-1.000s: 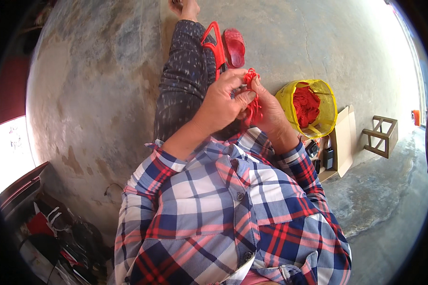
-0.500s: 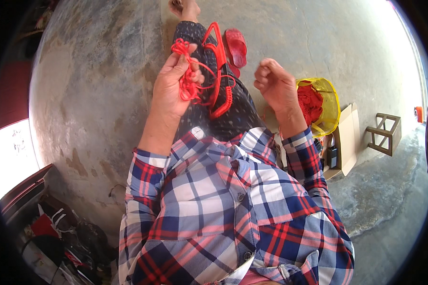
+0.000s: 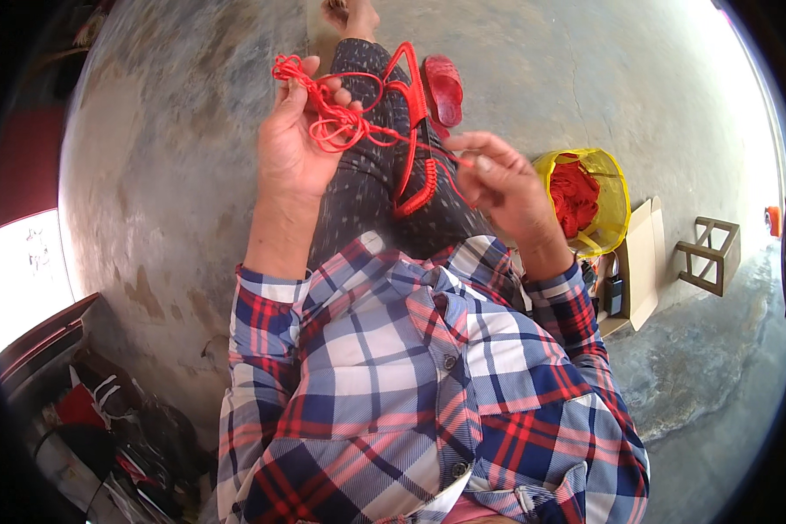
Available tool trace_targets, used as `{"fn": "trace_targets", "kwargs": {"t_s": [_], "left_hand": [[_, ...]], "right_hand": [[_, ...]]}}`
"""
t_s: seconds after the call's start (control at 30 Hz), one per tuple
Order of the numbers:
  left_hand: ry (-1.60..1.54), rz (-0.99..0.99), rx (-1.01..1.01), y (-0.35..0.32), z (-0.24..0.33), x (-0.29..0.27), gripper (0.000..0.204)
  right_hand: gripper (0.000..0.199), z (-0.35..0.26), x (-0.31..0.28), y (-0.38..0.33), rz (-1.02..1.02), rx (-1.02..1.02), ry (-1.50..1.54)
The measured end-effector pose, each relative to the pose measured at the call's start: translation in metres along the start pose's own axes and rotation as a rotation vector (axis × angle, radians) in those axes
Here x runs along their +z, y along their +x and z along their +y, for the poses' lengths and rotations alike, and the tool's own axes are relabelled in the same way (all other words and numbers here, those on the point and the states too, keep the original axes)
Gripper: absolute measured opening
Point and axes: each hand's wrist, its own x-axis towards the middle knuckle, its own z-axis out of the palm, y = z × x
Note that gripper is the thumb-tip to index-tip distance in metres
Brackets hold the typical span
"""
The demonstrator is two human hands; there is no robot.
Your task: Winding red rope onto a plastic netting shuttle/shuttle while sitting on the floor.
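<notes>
A loose, looped tangle of thin red cord hangs from my left hand, held between its thumb and curled fingers. From that tangle a strand runs across to my right hand, whose thumb and fingers pinch it; this hand is slightly blurred. Between the hands, a red frame-like piece rests on my patterned trouser legs. Part of it is wrapped in tight coils of red cord. Another strand passes from near the frame toward my right hand.
A yellow basket holding a heap of red cord stands right of my right hand. Beside it are an open cardboard box and a small wooden stool. A red slipper lies ahead; assorted items crowd the lower left.
My left hand has shifted left with the cord, and the bundle has spread into looser loops. My right hand has dropped slightly, and a strand now stretches taut between both hands.
</notes>
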Motion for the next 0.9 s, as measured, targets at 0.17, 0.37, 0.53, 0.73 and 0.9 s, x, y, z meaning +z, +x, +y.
{"fn": "trace_targets", "kwargs": {"t_s": [0.17,0.37,0.53,0.73,0.9], "left_hand": [[0.730,-0.105,0.195,-0.003,-0.017,-0.015,0.027],[1.947,-0.399,0.154,-0.015,-0.067,-0.032,0.032],[1.704,-0.136,0.090,-0.007,-0.098,-0.028,0.027],[1.518,0.117,0.241,-0.001,-0.099,-0.040,0.030],[0.398,0.087,-0.520,0.004,-0.119,-0.056,0.034]], "right_hand": [[0.024,-0.006,-0.040,0.020,0.264,-0.090,-0.060],[0.024,0.050,-0.047,0.049,0.189,0.094,-0.849],[0.026,0.051,-0.030,0.050,0.183,0.163,-0.919],[0.017,0.025,-0.058,0.025,0.306,-0.223,-0.574],[0.008,-0.052,-0.066,-0.024,0.185,-0.387,0.260]]}}
